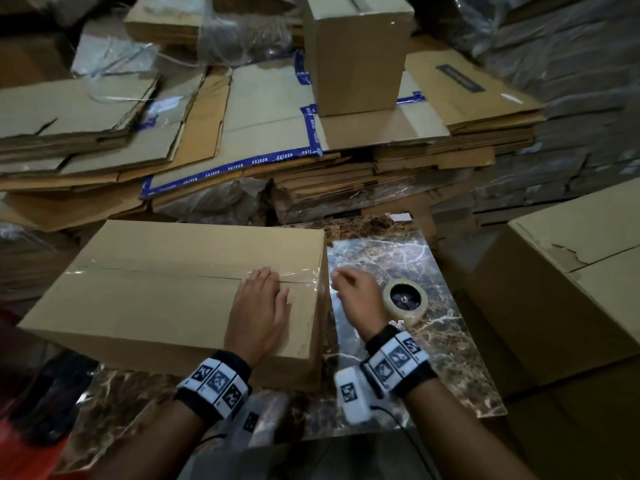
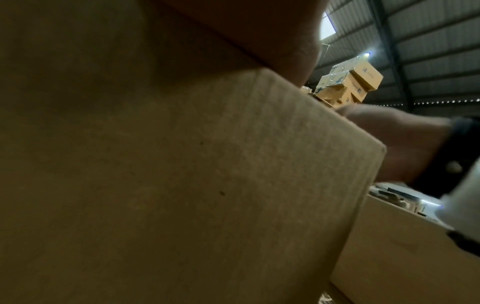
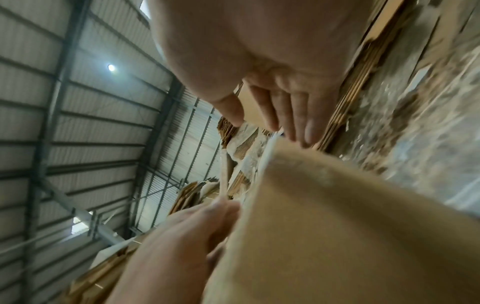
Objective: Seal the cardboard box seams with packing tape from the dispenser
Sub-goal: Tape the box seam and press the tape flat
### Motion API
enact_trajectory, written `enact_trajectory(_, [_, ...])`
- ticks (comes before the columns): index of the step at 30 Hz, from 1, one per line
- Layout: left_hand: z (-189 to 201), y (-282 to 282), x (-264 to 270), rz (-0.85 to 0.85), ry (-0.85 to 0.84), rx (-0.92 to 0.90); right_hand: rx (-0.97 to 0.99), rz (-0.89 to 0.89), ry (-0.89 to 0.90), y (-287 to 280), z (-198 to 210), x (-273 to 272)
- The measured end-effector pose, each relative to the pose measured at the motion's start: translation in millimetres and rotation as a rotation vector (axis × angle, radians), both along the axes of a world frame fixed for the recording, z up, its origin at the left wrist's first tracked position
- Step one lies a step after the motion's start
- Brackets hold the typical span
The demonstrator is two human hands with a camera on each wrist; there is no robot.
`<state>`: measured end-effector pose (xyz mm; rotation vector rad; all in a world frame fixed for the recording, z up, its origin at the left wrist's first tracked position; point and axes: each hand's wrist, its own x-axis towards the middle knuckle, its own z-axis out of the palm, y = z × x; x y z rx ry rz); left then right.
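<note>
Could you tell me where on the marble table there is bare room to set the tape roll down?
Bare marble table shows between the tape roll and the table's right and near edges, and behind the roll. Left of it is crowded: the right hand, then the cardboard box under the left hand.

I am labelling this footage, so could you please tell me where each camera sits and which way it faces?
Head: worn on the head, looking down at the cardboard box, tape roll, left hand and right hand.
Left wrist: low against the box wall, facing up towards the roof; the palm edge shows.
Right wrist: beside the box, tilted up at the roof; right-hand fingers show.
Shared: all see the box.
</note>
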<state>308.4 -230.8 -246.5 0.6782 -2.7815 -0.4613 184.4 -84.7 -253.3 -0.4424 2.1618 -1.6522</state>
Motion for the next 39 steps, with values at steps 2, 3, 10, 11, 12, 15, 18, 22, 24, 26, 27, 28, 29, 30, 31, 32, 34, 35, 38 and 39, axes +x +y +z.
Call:
enact_trajectory(2, [0,1,2,0.024,0.019,0.013,-0.032,0.001,-0.033,-30,11,12])
enact_trajectory(3, [1,1,2,0.024,0.032,0.013,-0.027,-0.007,-0.050,-43,14,18])
enact_trajectory(10, [3,-1,3,0.021,0.042,0.068,0.181,-0.114,-0.013,-67,12,48])
enact_trajectory(11, [3,-1,3,0.013,0.041,0.084,0.210,-0.117,-0.018,-68,10,48])
enact_trajectory(12, [3,-3,3,-0.002,0.040,0.099,0.235,-0.128,-0.015,-69,8,48])
enact_trajectory(15, [2,-19,4,-0.097,-0.030,0.073,0.244,-0.180,0.034,-70,4,42])
enact_trajectory(18, [7,-49,11,-0.284,-0.050,0.002,0.331,-0.149,0.020,-69,0,38])
enact_trajectory(22, [14,-86,21,-0.368,-0.171,-0.067,0.433,-0.126,-0.012,-67,1,38])
enact_trajectory(24, [11,-94,24,-0.386,-0.248,-0.078,0.507,-0.157,0.057,-66,4,39])
enact_trajectory(26, [8,-94,27,-0.399,-0.269,-0.058,0.621,-0.200,0.172,-67,5,41])
enact_trajectory(27, [8,-93,28,-0.401,-0.270,-0.059,0.678,-0.234,0.228,-69,6,43])
enact_trajectory(28, [7,-92,28,-0.400,-0.270,-0.066,0.721,-0.267,0.259,-70,7,44])
enact_trajectory(29, [7,-91,28,-0.395,-0.267,-0.072,0.744,-0.295,0.280,-71,8,45])
enact_trajectory(30, [6,-91,28,-0.391,-0.271,-0.079,0.759,-0.317,0.301,-72,9,46])
enact_trajectory(31, [5,-91,28,-0.392,-0.281,-0.081,0.767,-0.333,0.328,-72,8,47])
enact_trajectory(32, [5,-91,28,-0.394,-0.290,-0.082,0.769,-0.348,0.355,-71,8,47])
enact_trajectory(34, [5,-92,28,-0.398,-0.295,-0.078,0.756,-0.363,0.400,-70,7,49])
enact_trajectory(35, [5,-92,28,-0.399,-0.300,-0.080,0.746,-0.376,0.433,-70,7,50])
enact_trajectory(38, [5,-92,28,-0.401,-0.309,-0.090,0.681,-0.375,0.503,-69,5,52])
enact_trajectory(39, [6,-92,28,-0.403,-0.310,-0.090,0.648,-0.350,0.493,-70,1,50])
